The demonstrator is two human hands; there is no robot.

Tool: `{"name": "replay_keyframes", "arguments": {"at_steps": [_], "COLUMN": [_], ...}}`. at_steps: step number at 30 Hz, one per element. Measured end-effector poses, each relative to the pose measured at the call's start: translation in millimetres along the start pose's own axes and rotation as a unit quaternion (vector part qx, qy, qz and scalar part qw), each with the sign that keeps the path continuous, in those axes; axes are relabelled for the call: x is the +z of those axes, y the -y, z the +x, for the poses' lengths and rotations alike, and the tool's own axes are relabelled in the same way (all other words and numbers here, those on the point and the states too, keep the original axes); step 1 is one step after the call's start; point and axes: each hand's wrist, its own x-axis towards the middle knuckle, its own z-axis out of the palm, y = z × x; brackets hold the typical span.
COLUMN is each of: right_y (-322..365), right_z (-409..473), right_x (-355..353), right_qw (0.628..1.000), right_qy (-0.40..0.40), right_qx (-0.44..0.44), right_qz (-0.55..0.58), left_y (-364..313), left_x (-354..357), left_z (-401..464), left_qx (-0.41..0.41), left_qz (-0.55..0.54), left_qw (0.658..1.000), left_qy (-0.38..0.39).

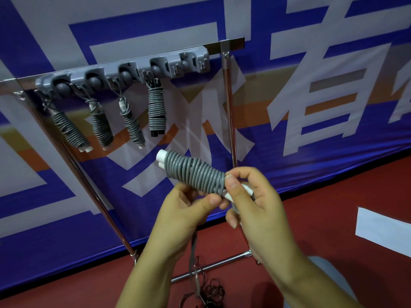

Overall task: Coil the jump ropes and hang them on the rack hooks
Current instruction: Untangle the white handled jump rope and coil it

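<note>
Coiled grey jump rope held before rack, both hands. Left hand fingers curled under coil, thumb on top. Right hand pinches white handle end.

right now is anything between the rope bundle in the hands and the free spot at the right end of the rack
Nothing visible stands in the way. The coiled rope, held by the left hand and right hand, sits below and in front of the grey hook rack. Its right-end hooks are free, with open air between; four bundles hang further left.
</note>
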Motion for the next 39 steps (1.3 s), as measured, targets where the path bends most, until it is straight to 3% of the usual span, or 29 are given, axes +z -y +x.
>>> {"name": "replay_keyframes", "arguments": {"at_steps": [6,9,11,13,16,19,22,26,29,33,39], "right_y": [6,3,-10,-21,-36,-47,-50,-52,-52,-47,-42], "right_z": [5,13,17,18,14,15,25,30,31,27,32], "right_x": [2,-1,-3,-5,-3,2,-3,-6,-12,-11,-16], "right_qw": [0.970,0.973,0.992,0.994,0.951,0.892,0.879,0.877,0.900,0.918,0.906], "right_qy": [0.031,0.055,0.036,0.001,0.026,0.019,-0.029,-0.028,-0.055,-0.058,-0.063], "right_qx": [0.173,0.183,0.118,-0.002,-0.187,-0.283,-0.320,-0.329,-0.300,-0.280,-0.298], "right_qz": [0.169,0.127,0.016,-0.111,-0.244,-0.352,-0.352,-0.348,-0.312,-0.275,-0.294], "left_y": [1,-6,-12,-16,-16,-16,-14,-9,-9,-8,4], "left_x": [-1,-1,1,2,5,8,11,3,-2,-6,-11], "left_z": [0,2,2,4,9,13,11,11,11,14,12], "left_qx": [0.081,0.079,0.082,0.083,0.074,0.051,0.035,0.011,-0.028,-0.128,-0.223], "left_qz": [0.016,0.055,0.083,0.099,0.081,0.028,0.019,0.019,-0.039,-0.206,-0.209], "left_qw": [0.996,0.992,0.988,0.985,0.986,0.989,0.993,0.997,0.999,0.969,0.935], "left_qy": [-0.039,-0.080,-0.102,-0.113,-0.123,-0.136,-0.115,-0.069,-0.015,0.057,0.178]}}
